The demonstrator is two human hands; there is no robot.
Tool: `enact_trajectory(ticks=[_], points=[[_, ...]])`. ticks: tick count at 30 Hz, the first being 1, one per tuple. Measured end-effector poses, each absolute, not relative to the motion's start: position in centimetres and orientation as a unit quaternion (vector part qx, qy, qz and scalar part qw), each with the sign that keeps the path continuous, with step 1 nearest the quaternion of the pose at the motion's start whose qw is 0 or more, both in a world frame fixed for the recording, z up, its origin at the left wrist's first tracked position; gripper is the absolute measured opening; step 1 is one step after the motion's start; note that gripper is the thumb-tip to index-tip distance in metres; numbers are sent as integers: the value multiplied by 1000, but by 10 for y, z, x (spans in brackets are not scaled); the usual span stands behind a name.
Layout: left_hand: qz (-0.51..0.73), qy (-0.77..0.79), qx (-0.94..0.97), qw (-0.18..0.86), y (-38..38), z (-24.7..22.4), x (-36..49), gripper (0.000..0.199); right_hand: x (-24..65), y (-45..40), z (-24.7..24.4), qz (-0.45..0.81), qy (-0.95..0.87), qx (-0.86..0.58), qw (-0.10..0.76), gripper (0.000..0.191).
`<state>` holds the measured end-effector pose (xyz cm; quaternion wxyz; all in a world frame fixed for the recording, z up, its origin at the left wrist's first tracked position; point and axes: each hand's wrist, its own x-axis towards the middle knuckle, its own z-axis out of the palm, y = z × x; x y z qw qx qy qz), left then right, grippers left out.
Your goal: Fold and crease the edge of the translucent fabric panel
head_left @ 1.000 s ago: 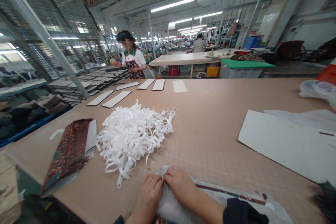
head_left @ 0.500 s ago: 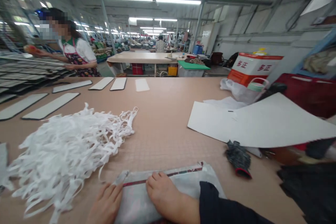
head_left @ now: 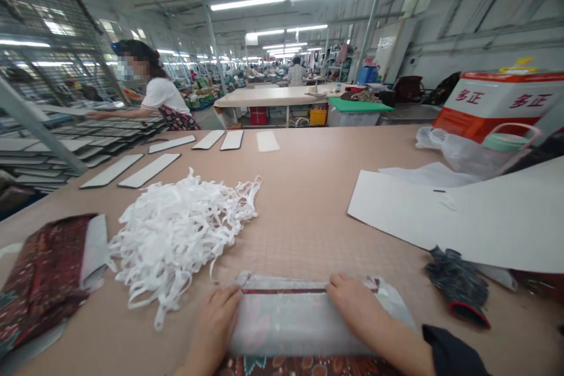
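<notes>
A whitish, slightly see-through piece of lining fabric (head_left: 286, 320) lies in front of me, a thin dark red strip running along its far part. Dark red patterned cloth (head_left: 304, 366) shows at its near edge. My left hand (head_left: 220, 314) grips the fabric's left end, fingers closed together at the strip. Over toward the right end, my right hand (head_left: 356, 308) has its fingers curled on the fabric by the same strip. Both palms are turned down, so their undersides are hidden. A heap of white narrow tapes (head_left: 180, 235) lies beyond my left hand.
Patterned red fabric pieces (head_left: 48, 270) lie at the left. Pale panels (head_left: 150, 170) are spread along the table's far left. On the right are a dark glove (head_left: 458, 285), a large white sheet (head_left: 440, 211) and a red-white tin (head_left: 497, 103). A co-worker (head_left: 165, 97) stands by stacked panels.
My view has turned left, bringing the patterned pieces into sight. My right hand has moved rightward along the strip, away from the left hand. More patterned cloth shows at the near edge.
</notes>
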<state>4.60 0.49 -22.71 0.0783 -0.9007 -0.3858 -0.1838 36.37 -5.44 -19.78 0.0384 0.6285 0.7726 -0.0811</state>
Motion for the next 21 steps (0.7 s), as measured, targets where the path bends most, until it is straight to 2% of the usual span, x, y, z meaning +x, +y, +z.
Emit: enact_trajectory(ticks=[6, 10, 14, 17, 21], points=[[-278, -467, -838, 48, 1, -237, 47, 23, 276, -12, -203, -131, 809, 568, -73, 22], [-297, -530, -794, -13, -2, -240, 45, 25, 256, 0, -206, -165, 788, 588, -76, 21], [-327, -572, -744, -108, -4, -233, 46, 32, 267, -2, -198, -231, 795, 550, -114, 19], [-341, -587, -704, -207, -4, -226, 51, 28, 272, -1, -192, -302, 781, 527, -147, 18], [-354, -594, -657, -300, 1, -220, 58, 26, 258, 11, -195, -375, 760, 488, -207, 29]])
